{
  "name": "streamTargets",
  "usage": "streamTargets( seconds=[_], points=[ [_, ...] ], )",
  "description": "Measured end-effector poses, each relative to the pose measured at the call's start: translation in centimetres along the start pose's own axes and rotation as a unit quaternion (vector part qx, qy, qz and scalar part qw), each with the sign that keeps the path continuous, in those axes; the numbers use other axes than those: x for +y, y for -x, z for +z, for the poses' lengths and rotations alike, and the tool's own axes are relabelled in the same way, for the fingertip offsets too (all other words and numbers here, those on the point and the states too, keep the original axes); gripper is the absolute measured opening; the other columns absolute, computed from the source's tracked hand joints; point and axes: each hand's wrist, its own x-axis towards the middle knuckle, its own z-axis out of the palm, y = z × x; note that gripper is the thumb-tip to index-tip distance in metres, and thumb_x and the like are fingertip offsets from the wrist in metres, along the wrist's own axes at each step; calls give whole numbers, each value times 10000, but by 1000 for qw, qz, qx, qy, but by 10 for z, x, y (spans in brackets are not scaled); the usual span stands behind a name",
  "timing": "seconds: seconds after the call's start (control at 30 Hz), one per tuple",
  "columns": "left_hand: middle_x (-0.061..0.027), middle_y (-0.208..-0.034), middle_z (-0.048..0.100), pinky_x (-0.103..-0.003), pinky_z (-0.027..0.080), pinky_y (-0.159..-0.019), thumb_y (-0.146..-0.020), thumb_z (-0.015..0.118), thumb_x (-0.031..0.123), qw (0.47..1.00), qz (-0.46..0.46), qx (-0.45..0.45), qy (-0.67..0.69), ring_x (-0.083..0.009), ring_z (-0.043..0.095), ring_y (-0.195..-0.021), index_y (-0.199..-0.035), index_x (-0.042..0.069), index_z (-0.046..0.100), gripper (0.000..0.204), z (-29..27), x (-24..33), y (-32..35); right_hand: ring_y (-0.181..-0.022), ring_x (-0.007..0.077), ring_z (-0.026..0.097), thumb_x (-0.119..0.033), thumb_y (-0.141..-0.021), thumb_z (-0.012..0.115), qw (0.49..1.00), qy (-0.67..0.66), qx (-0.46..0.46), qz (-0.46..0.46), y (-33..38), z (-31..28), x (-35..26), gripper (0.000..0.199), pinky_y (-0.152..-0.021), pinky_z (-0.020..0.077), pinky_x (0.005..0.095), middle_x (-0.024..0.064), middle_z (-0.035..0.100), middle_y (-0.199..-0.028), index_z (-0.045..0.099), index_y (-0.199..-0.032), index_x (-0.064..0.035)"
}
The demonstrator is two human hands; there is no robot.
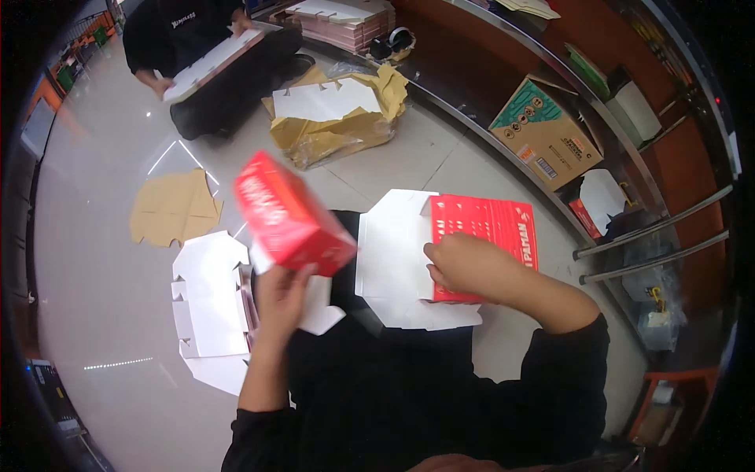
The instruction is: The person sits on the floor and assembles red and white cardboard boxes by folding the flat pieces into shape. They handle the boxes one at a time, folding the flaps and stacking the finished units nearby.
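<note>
My left hand (283, 297) grips a small red carton (287, 214) by its lower end. The carton is folded into a box shape, tilted and slightly blurred, with a white flap at its base. Across my lap lies a second, partly unfolded carton (397, 267), its white inside facing up at the left and its red printed part at the right. Over that red part, my right hand (464, 263) has its fingers curled at the fold between red and white; the fingertips are partly hidden. Flat white carton blanks (212, 295) lie beside my left forearm.
A brown paper sheet (177, 206) lies on the tiled floor. Ahead stands an opened paper-wrapped pack (334, 130) of white blanks. Another person (208, 59) holds a flat blank at far left. A metal-edged shelf at right bears a cardboard box (546, 134) and stacked blanks (338, 31).
</note>
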Motion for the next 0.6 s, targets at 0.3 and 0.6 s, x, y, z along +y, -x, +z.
streamTargets(
  seconds=[0.3, 0.6],
  points=[
    [-201, -958, 583, -361, 459, -749, -794, 527, -11, 975, 57, -210, -48, -357, 565, -902, -1037, 35, 536, 248, 88, -55, 6, -1318, 287, 127, -403, -776, 543, 965, -5, 259, -48, -20, 50, 72, 611, -1040, 79, 539, 100, 211, -1400, 343, -1300, -161],
    [-104, -1032, 579, -290, 361, -886, -913, 407, 297, 923, -113, -309, 201, -170, 508, -1003, -1132, -23, 488, 396, 89, -38, 11, -1313, 339, 69, -358, -751, 595, 966, -160, 183, 88, 31, 78, 25, 709, -1019, 50, 544, 172, 117, -1401, 260, -1333, -132]
  ],
)
